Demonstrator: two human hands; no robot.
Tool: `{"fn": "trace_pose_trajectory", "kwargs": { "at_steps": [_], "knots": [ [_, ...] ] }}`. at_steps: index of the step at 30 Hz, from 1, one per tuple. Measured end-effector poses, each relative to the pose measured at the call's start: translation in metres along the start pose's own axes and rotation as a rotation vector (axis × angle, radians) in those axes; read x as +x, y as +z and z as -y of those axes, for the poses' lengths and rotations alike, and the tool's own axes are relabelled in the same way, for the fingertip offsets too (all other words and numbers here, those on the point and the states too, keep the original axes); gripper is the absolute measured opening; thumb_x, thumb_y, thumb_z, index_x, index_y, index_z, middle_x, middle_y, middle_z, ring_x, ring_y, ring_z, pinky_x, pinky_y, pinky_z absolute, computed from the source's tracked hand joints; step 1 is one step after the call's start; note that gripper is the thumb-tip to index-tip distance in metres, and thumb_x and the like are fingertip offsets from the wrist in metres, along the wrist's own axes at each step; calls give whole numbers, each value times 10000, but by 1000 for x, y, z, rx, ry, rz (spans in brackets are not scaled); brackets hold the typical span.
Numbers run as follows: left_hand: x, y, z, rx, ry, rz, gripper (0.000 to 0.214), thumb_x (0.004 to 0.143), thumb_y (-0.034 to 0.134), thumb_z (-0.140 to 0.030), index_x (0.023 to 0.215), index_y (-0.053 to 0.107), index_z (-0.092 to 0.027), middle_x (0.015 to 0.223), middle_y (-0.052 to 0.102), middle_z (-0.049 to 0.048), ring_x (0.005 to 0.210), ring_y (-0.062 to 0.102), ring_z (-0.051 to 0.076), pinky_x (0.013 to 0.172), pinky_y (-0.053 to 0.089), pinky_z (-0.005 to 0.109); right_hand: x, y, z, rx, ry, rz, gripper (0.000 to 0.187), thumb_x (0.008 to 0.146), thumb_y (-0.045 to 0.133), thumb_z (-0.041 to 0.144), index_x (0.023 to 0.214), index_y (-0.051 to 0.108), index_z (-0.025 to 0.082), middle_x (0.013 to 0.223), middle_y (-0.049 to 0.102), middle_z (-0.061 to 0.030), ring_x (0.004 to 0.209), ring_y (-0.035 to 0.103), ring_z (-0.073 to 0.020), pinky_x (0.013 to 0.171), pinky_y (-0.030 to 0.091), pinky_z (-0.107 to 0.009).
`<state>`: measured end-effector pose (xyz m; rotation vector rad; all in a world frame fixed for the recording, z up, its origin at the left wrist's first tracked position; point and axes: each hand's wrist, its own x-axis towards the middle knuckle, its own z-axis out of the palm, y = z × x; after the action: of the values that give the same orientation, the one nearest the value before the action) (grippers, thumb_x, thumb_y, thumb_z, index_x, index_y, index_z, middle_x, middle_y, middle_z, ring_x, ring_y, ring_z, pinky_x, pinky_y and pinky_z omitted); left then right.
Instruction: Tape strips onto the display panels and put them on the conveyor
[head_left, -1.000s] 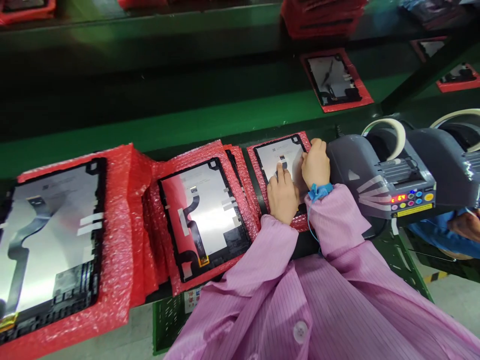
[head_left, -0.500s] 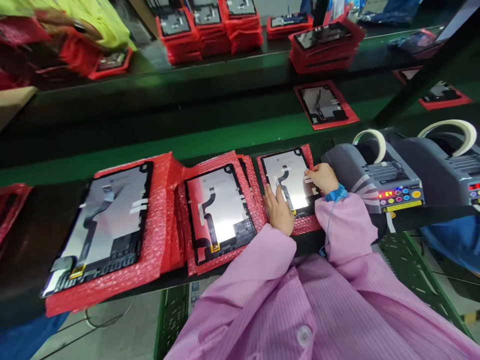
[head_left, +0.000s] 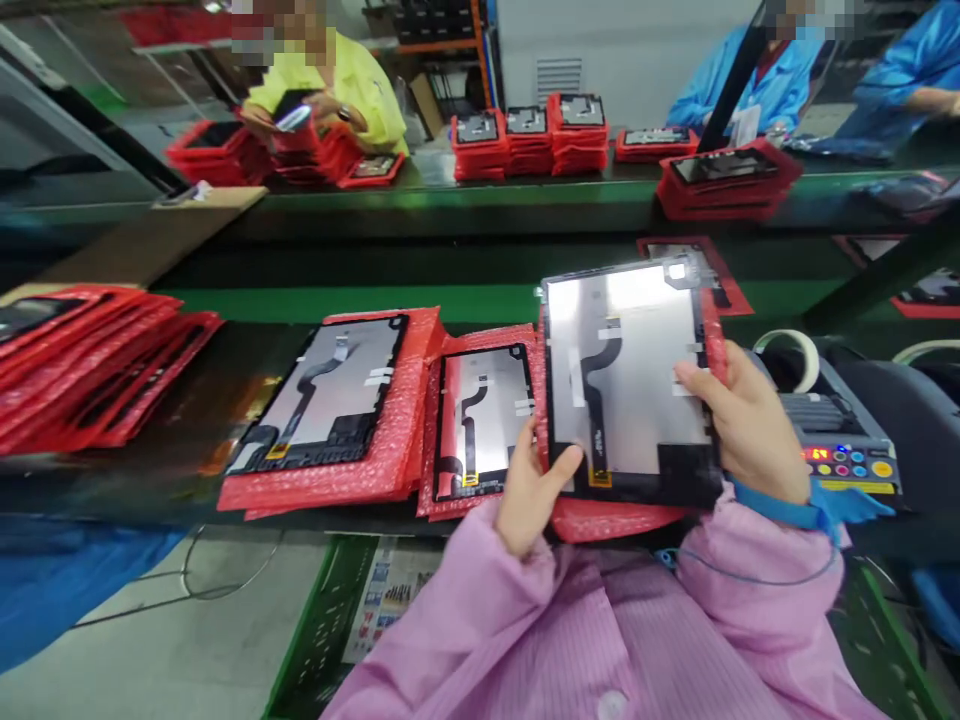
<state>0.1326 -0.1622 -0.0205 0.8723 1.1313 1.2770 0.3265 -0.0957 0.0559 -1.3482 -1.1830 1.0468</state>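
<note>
A silver-backed tablet screen panel (head_left: 630, 370) with a black flex cable, lying on a red bubble-wrap sheet (head_left: 615, 520), is lifted off the bench and tilted toward me. My left hand (head_left: 529, 490) grips its lower left corner, thumb on the panel. My right hand (head_left: 750, 420) grips its right edge, thumb across the panel face. A blue wrist strap (head_left: 795, 505) circles my right wrist.
Two more panels on red bubble wrap (head_left: 330, 400) (head_left: 484, 420) lie on the bench to the left. A red stack (head_left: 90, 360) sits far left. A tape dispenser machine (head_left: 840, 440) stands at right. Across the green conveyor (head_left: 360, 300), people work beside red stacks (head_left: 555, 135).
The panel lay flat on the bench under my fingers; now both hands have lifted it with its bubble wrap and raised it toward me. My view has tilted upward.
</note>
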Motion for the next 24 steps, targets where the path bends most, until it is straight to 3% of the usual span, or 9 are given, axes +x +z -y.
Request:
{"fn": "trace_pose_trajectory", "kwargs": {
  "at_steps": [4,7,9,12,14,18,20,22,24],
  "knots": [
    [0,-57,-33,-4,19,-147,665,719,799,-522,1245,566,-189,1270,692,123,1168,668,281,1018,540,419,30,61,-19,212,153,298,419,631,780,404,917,530,229,839,620,12,734,604,-148,723,530,-298],
    [12,-85,-22,136,-19,-306,624,747,758,-478,1239,566,-144,1288,678,166,1207,644,307,1045,515,465,50,104,-49,179,253,414,486,567,809,412,865,476,222,784,598,26,703,598,-141,715,532,-297],
    [18,-92,-9,344,5,-430,589,817,691,-403,1318,544,-133,1382,618,182,1294,584,299,1118,449,465,56,124,-65,17,213,421,389,668,734,425,868,470,222,795,611,8,730,611,-156,725,531,-306],
    [17,-93,3,728,100,-608,644,907,587,-334,1495,413,-136,1521,484,190,1406,471,309,1189,350,491,50,140,-74,-239,99,376,209,776,620,357,799,465,219,853,626,-48,847,618,-203,766,506,-327],
    [12,-95,7,932,132,-675,628,948,517,-327,1526,381,-120,1534,459,211,1420,446,347,1189,331,540,44,144,-69,-451,11,376,241,776,633,351,726,441,216,909,624,-88,931,604,-253,795,475,-356],
    [10,-115,18,1025,142,-594,537,1003,387,-370,1491,458,-156,1526,485,171,1419,460,303,1197,349,478,68,131,-51,-742,-94,429,331,792,648,484,707,494,203,864,638,-106,869,616,-285,798,451,-391],
    [14,-127,27,983,160,-530,540,1011,357,-411,1476,476,-164,1532,484,151,1427,453,264,1206,346,425,110,110,-50,-748,-64,253,295,885,538,458,840,586,170,933,659,-153,939,622,-300,858,448,-411],
    [18,-137,34,955,189,-515,548,1013,338,-437,1466,486,-167,1542,474,138,1448,424,236,1218,323,393,164,79,-57,-805,15,-161,323,925,466,327,1070,614,79,1165,620,-254,1148,559,-336,972,407,-451],
    [19,-143,36,961,194,-518,554,1013,329,-452,1468,484,-177,1559,455,123,1475,379,218,1239,273,379,215,44,-72,-773,170,-594,449,925,432,220,1312,505,3,1419,449,-310,1355,389,-357,1095,282,-507]
  ]
}}
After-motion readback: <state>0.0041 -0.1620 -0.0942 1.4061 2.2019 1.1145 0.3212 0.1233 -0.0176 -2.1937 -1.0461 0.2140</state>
